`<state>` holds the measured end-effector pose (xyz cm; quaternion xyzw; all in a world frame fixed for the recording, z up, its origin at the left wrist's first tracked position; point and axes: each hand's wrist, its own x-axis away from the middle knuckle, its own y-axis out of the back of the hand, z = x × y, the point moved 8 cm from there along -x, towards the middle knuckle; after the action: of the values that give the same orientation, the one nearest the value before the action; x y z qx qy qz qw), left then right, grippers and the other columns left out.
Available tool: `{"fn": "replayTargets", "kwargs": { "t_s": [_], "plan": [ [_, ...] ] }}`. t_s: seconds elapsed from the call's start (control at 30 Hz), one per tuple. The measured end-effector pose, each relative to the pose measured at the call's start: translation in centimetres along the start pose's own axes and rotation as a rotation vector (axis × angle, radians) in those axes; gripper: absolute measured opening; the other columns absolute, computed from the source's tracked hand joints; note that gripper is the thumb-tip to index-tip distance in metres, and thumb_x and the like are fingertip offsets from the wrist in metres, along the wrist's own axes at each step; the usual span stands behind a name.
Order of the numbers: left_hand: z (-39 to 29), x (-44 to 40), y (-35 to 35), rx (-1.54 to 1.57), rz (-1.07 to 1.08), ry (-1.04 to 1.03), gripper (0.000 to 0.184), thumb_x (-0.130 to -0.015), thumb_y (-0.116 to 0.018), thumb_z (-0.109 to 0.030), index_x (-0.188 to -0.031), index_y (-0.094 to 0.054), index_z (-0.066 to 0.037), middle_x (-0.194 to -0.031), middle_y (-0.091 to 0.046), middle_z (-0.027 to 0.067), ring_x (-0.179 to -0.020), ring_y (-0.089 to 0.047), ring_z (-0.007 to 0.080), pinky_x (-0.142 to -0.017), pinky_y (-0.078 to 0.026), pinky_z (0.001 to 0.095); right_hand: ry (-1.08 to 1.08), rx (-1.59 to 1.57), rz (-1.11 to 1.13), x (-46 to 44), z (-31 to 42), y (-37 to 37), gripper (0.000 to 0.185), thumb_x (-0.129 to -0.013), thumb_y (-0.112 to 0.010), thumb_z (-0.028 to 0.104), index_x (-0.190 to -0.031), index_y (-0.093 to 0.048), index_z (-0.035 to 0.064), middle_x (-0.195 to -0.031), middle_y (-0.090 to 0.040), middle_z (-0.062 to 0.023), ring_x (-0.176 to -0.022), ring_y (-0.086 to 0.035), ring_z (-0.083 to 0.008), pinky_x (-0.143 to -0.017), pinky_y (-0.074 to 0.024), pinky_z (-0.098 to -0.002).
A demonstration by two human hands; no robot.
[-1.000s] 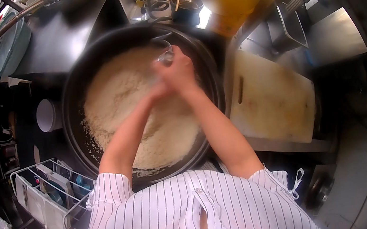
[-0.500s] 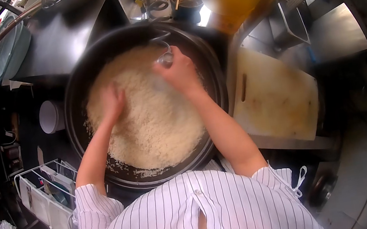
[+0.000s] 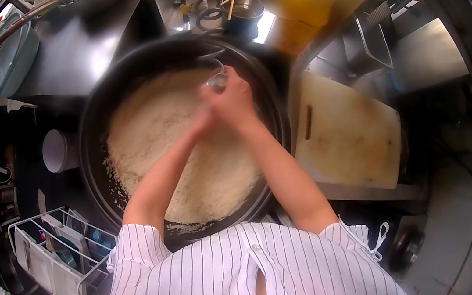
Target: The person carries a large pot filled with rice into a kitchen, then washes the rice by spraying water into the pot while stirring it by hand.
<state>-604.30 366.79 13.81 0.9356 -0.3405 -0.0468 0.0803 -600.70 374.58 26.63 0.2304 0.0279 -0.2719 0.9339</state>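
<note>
A large dark round pot (image 3: 93, 179) holds a wide mound of pale grains that look like rice (image 3: 148, 121). Over the upper right of the mound, my right hand (image 3: 233, 99) is closed round a shiny spray head (image 3: 216, 81), from which a thin curved tube leads up toward the pot's back rim. My left hand (image 3: 203, 117) is beside the right one, above the grains. Motion blurs its fingers, so their position and anything in them cannot be made out. Some grains cling to the pot's inner wall at the left and front.
A cutting board (image 3: 348, 136) lies right of the pot. Behind stand a coiled hose (image 3: 208, 13), a small pot (image 3: 246, 7) with chopsticks across it, and a yellow container (image 3: 299, 1). At left are a white bucket (image 3: 57, 151), a wire rack (image 3: 50, 263) and a pale green basket (image 3: 12, 62).
My left hand has moved right across the grains, from the left side of the mound to beside my right hand. The right hand keeps its hold on the spray head, in nearly the same place.
</note>
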Motion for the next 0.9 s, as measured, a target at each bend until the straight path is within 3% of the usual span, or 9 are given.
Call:
{"fn": "replayTargets", "kwargs": {
  "t_s": [0.03,0.1,0.2,0.27,0.37,0.5,0.67,0.83,0.9],
  "plan": [
    [0.6,2.1,-1.0,-0.097,0.015,-0.028,0.028,-0.079,-0.054,-0.019,-0.1,-0.058,-0.001,-0.102,-0.059,0.0121,-0.095,-0.054,0.0224,-0.081,-0.042,0.0339,0.002,-0.005,0.003,0.0,0.1,0.0,0.038,-0.065,-0.068,0.027,-0.091,-0.053,0.004,-0.075,-0.061,-0.0153,-0.073,-0.061,-0.0305,-0.065,-0.0478,-0.0376],
    [0.8,7.0,-4.7,-0.619,0.586,0.124,0.029,-0.078,-0.056,-0.016,-0.104,-0.053,-0.003,-0.113,-0.054,0.0097,-0.103,-0.049,0.0255,-0.088,-0.038,0.0353,0.019,0.009,0.029,0.1,0.2,-0.2,0.038,-0.065,-0.068,0.027,-0.092,-0.053,0.0047,-0.074,-0.061,-0.0149,-0.072,-0.061,-0.0301,-0.064,-0.0477,-0.0375],
    [-4.2,14.3,-5.3,-0.713,0.65,-0.229,0.036,-0.08,-0.055,-0.029,-0.11,-0.052,-0.008,-0.123,-0.046,0.0111,-0.117,-0.038,0.0323,-0.099,-0.025,0.0456,0.002,0.044,0.057,0.3,0.5,-0.2,0.039,-0.065,-0.067,0.029,-0.092,-0.053,0.0053,-0.074,-0.061,-0.0147,-0.07,-0.061,-0.0299,-0.063,-0.0476,-0.0375],
    [-6.6,16.9,-4.5,-0.735,0.636,-0.438,0.045,-0.08,-0.052,-0.041,-0.117,-0.051,-0.015,-0.132,-0.037,0.0104,-0.127,-0.026,0.031,-0.103,-0.011,0.0529,0.001,0.077,0.061,0.3,0.7,-0.3,0.039,-0.065,-0.067,0.03,-0.092,-0.053,0.0054,-0.073,-0.061,-0.0146,-0.07,-0.061,-0.03,-0.063,-0.0474,-0.0375],
    [-5.4,12.8,-0.8,-1.04,0.584,-0.395,0.052,-0.079,-0.051,-0.045,-0.123,-0.046,-0.017,-0.138,-0.027,0.0087,-0.131,-0.017,0.0277,-0.103,-0.013,0.0543,0.013,0.085,0.072,0.5,0.4,-0.6,0.039,-0.065,-0.066,0.031,-0.092,-0.053,0.0055,-0.072,-0.061,-0.0146,-0.069,-0.061,-0.0301,-0.063,-0.0472,-0.0379],
    [-2.5,5.8,7.9,-1.281,-0.001,-0.04,0.055,-0.079,-0.05,-0.047,-0.125,-0.044,-0.018,-0.138,-0.027,0.0094,-0.13,-0.019,0.0275,-0.102,-0.017,0.0512,0.032,0.065,0.059,0.7,0.1,-0.4,0.038,-0.065,-0.066,0.031,-0.09,-0.053,0.0051,-0.072,-0.061,-0.0146,-0.07,-0.061,-0.0301,-0.063,-0.0471,-0.038],
    [2.9,6.7,16.8,-1.078,-0.219,0.446,0.062,-0.083,-0.044,-0.047,-0.133,-0.031,-0.012,-0.141,-0.022,0.0139,-0.13,-0.018,0.0311,-0.104,-0.011,0.0511,0.036,0.094,0.039,0.7,0.4,-0.2,0.037,-0.065,-0.066,0.03,-0.089,-0.053,0.005,-0.072,-0.061,-0.0148,-0.07,-0.061,-0.03,-0.063,-0.0473,-0.0379],
    [2.1,8.6,9.8,-1.338,-0.208,0.093,0.063,-0.082,-0.047,-0.041,-0.131,-0.032,-0.004,-0.137,-0.027,0.0187,-0.13,-0.016,0.0336,-0.107,-0.01,0.0423,0.044,0.036,0.051,0.6,1.1,-0.9,0.036,-0.065,-0.066,0.029,-0.088,-0.053,0.0047,-0.071,-0.061,-0.0147,-0.069,-0.061,-0.0302,-0.063,-0.0473,-0.0382],
    [2.8,8.2,5.8,-1.419,0.039,0.22,0.06,-0.078,-0.055,-0.033,-0.128,-0.036,-0.005,-0.135,-0.031,0.017,-0.127,-0.023,0.0327,-0.102,-0.021,0.0472,0.089,0.02,0.068,0.8,1.4,-1.5,0.036,-0.064,-0.067,0.029,-0.087,-0.053,0.0044,-0.07,-0.061,-0.0143,-0.068,-0.061,-0.0303,-0.063,-0.0473,-0.038]
  ]
}}
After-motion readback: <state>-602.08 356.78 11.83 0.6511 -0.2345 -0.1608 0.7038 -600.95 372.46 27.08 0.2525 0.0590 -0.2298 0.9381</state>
